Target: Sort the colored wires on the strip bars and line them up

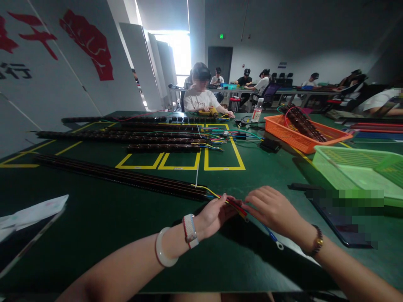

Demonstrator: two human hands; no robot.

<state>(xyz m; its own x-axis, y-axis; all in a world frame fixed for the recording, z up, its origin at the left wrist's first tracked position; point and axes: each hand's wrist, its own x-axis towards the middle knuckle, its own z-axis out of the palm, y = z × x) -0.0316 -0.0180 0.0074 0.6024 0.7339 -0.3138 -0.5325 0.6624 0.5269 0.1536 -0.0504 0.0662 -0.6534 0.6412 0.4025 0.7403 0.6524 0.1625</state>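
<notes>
A long black cable bundle lies slantwise across the green table, with a white cable tie standing up near its right end. Coloured wires come out of that end, yellow, red and blue among them. My left hand is closed around the wires, thumb on top. Close beside it, my right hand bends its fingers over the wire ends; its fingertips are partly hidden. Below the right hand a blue wire sticks out, ending in a metal ring terminal.
Further bundles lie beyond, over yellow tape outlines. On the right are an orange basket holding a dark bundle, a green basket and a dark phone-like slab. A co-worker sits opposite, near a bottle.
</notes>
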